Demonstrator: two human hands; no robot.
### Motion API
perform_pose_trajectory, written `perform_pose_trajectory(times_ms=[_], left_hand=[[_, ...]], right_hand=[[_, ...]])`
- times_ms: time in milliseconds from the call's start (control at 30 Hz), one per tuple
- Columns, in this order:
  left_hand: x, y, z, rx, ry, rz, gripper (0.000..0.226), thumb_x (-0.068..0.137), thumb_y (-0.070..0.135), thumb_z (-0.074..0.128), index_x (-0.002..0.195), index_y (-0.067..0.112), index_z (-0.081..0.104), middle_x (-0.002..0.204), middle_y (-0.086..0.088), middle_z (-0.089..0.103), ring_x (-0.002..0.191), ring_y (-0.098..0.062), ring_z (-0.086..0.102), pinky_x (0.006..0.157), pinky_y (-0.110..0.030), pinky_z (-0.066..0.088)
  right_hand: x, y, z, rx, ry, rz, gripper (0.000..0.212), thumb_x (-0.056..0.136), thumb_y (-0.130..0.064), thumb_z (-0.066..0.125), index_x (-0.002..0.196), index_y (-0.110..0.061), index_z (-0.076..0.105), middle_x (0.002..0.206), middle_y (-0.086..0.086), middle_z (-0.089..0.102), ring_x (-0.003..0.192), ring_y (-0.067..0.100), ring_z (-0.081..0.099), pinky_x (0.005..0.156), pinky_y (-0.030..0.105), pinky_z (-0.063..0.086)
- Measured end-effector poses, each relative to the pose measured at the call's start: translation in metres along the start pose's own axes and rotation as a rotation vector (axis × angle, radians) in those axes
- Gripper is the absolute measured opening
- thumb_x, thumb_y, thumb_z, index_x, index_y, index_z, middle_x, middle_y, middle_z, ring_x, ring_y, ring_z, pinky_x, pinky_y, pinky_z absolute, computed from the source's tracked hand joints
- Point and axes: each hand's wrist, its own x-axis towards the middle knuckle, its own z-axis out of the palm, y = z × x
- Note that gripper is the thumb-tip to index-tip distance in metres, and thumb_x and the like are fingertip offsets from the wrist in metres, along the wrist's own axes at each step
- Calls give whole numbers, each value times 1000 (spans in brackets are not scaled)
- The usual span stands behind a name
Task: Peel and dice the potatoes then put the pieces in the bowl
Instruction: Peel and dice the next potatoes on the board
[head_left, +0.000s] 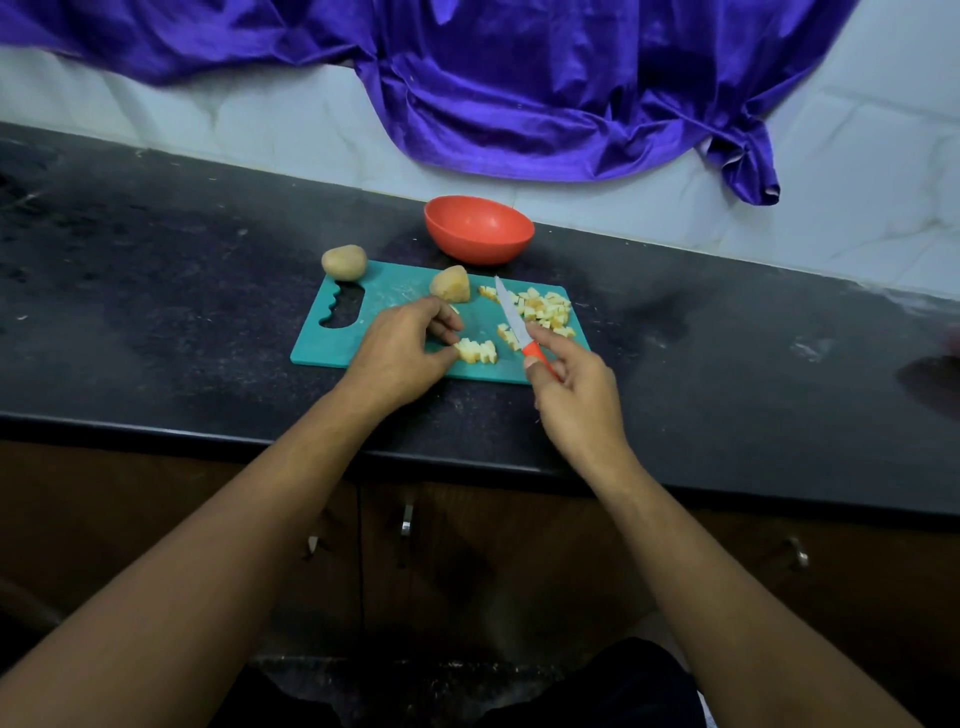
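A teal cutting board (384, 306) lies on the dark counter. My left hand (402, 348) rests on it, thumb and fingertips touching a small cluster of cut potato pieces (477, 351) at the board's near edge. My right hand (569, 384) grips the red handle of a knife (514, 318), its blade raised and pointing away over the board. A heap of diced potato (545, 307) sits at the board's right end. A partly cut potato piece (450, 283) stands near the far edge. A whole potato (344, 262) lies off the board's far left corner. The red bowl (478, 229) stands behind, empty.
A purple cloth (519, 88) hangs down the white tiled wall behind the counter. The counter's front edge (208, 434) runs below my wrists, with brown cabinet doors and metal handles (407, 525) underneath. A dark blurred shape (935, 379) sits at the far right.
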Motion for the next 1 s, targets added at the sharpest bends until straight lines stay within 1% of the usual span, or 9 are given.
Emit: perform_pose_trajectory(times_ms=[67,133,267,367,500,633,700,867,1000], left_hand=[[2,-1,-2,-10,-29,24,24,84,9,78,101,23,69,95,14,71,94,1,66,97,-32,54],[5,-3,-5,-2,-76,31,24,84,10,80,100,25,70,95,14,72,93,1,67,97,-33,55],[16,1,-12,14,-188,61,35,82,9,82,113,22,71,101,10,73,93,-7,69,95,-37,56],[28,9,-16,138,-308,95,49,85,15,82,131,25,67,117,13,68,96,-4,65,94,-28,54],[40,20,-17,223,-476,163,50,87,13,80,132,30,65,115,17,67,97,-1,63,88,-15,47],[49,26,-18,319,-588,199,45,91,19,76,131,36,66,116,12,64,102,-8,61,95,-27,49],[54,27,-19,330,-642,190,42,93,22,75,129,40,67,116,7,63,101,-8,60,95,-29,49],[57,26,-18,329,-626,179,37,93,26,75,127,40,68,116,9,63,102,-7,60,95,-27,48],[52,17,-16,307,-516,137,33,89,33,79,121,36,72,104,16,64,89,0,57,76,-18,42]], right_hand=[[-2,4,-1,114,23,17,41,103,-15,60,142,-28,62,101,-5,63,66,-5,57,61,10,44],[-2,6,-1,153,28,24,41,103,-14,60,141,-28,62,97,-4,61,59,-4,57,56,10,42],[1,8,0,180,28,21,41,102,-16,61,141,-29,63,108,-1,70,67,-5,57,64,12,45],[1,11,0,188,25,29,42,103,-17,61,142,-31,61,124,7,72,69,-5,57,65,14,47],[2,14,1,220,19,37,41,102,-18,62,141,-32,61,120,1,73,78,-3,53,77,22,49],[2,14,1,218,23,27,41,102,-18,62,141,-31,61,112,-6,71,77,-3,55,74,18,48],[1,13,0,202,26,18,41,103,-17,61,141,-30,61,106,-1,71,70,-5,57,68,14,46],[0,10,-1,206,20,13,41,103,-16,60,143,-29,60,97,-7,65,64,-4,57,60,13,44],[-1,9,-1,198,20,14,41,103,-16,60,142,-28,60,91,-11,64,59,-3,55,57,12,43]])
